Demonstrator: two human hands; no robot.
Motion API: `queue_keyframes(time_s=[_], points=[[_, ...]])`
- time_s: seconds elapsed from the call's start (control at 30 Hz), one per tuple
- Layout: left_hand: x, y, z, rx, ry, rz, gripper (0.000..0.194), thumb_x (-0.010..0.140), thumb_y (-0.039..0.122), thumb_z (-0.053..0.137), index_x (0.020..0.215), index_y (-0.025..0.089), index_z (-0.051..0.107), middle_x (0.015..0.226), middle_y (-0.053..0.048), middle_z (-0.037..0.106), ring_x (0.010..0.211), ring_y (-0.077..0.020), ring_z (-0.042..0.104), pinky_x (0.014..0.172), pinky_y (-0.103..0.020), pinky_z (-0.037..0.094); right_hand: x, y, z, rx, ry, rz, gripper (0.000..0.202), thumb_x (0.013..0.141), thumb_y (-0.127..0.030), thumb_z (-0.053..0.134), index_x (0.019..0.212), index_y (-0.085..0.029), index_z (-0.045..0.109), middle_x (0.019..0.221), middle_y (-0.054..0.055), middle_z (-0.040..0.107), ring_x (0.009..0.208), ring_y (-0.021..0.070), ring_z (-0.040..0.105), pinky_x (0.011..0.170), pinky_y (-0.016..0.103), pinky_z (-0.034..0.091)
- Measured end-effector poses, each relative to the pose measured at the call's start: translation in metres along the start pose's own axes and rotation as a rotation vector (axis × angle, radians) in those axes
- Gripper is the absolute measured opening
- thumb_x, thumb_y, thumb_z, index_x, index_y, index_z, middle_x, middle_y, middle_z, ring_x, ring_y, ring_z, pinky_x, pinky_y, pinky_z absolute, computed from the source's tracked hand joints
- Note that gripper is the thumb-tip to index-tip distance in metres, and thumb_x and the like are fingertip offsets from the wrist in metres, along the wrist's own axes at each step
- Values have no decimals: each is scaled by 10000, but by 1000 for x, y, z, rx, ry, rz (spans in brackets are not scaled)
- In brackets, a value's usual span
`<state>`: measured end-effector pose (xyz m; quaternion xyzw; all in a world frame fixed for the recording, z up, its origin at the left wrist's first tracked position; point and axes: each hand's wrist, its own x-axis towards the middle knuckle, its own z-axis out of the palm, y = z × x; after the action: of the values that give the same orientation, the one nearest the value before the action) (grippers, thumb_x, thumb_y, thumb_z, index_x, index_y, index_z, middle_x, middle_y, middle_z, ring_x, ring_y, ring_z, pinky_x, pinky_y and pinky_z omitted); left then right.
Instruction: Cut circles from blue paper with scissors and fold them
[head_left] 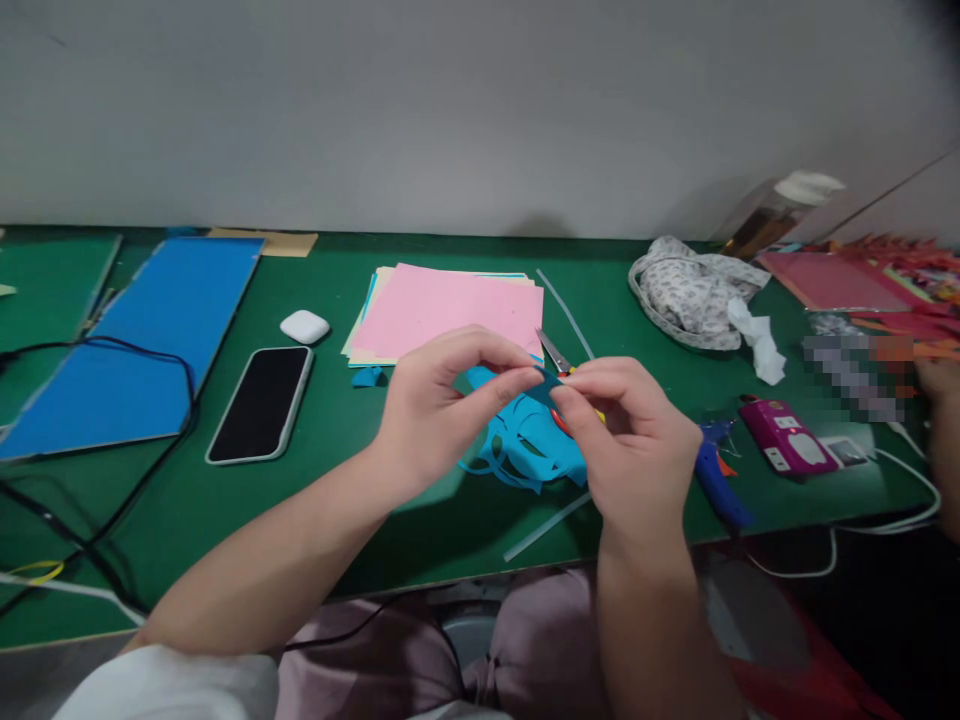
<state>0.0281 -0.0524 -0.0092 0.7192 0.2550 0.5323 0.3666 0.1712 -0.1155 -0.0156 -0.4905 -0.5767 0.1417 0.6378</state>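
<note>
A small piece of blue paper (548, 384) is stretched between my two hands. My left hand (448, 405) pinches its left end between thumb and fingertips. At its right end, the thumb and fingers of my right hand (630, 425) are closed on it. Below the hands lies a tangle of cut blue paper (525, 445) on the green table. Scissors (553, 352) with red and yellow handles lie partly hidden behind my right hand. Behind my left hand is a stack of sheets with pink paper (450, 310) on top.
A phone (261, 405) and white case (304, 327) lie left, beside a blue board (150, 350) and black cables. On the right are a glue gun (720, 480), a purple box (787, 437), a cloth bag (690, 292) and a bottle (780, 215). Another person's hand (937, 385) shows far right.
</note>
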Motion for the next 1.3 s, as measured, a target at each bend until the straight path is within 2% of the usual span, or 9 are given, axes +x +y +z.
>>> queue_keyframes(time_s=[0.13,0.27,0.7,1.17,1.3], points=[[0,-1,0,-77,-43,-84,54,768,205,727,805,192,689,795,2,699,761,-119,639,720,-242,508,0,0,1,2,-4,2,128,812,-96,659,776,-219,668,782,-23,627,742,113,586,565,228,496],[2,-2,0,-84,-19,-103,63,753,208,739,758,183,681,759,4,690,736,-118,631,706,-240,508,0,1,2,3,8,-1,124,810,-98,659,776,-217,669,780,-21,628,731,114,588,556,230,486],[4,-2,3,-111,-60,-173,90,779,234,704,751,166,654,748,-2,676,703,-107,628,658,-219,523,1,4,2,-14,52,19,122,795,-109,658,745,-220,661,757,-16,629,724,127,589,580,252,478],[6,-11,5,-46,-105,-164,98,817,242,661,763,165,633,760,-1,666,713,-98,611,656,-210,486,2,12,4,2,60,141,81,794,-163,661,725,-206,654,745,-12,626,709,130,603,554,237,495],[5,-11,5,-8,-78,-142,115,808,249,667,735,168,630,741,-3,672,707,-111,611,672,-234,486,2,14,4,27,63,144,84,790,-161,669,720,-207,657,734,-19,623,696,121,602,544,223,489]])
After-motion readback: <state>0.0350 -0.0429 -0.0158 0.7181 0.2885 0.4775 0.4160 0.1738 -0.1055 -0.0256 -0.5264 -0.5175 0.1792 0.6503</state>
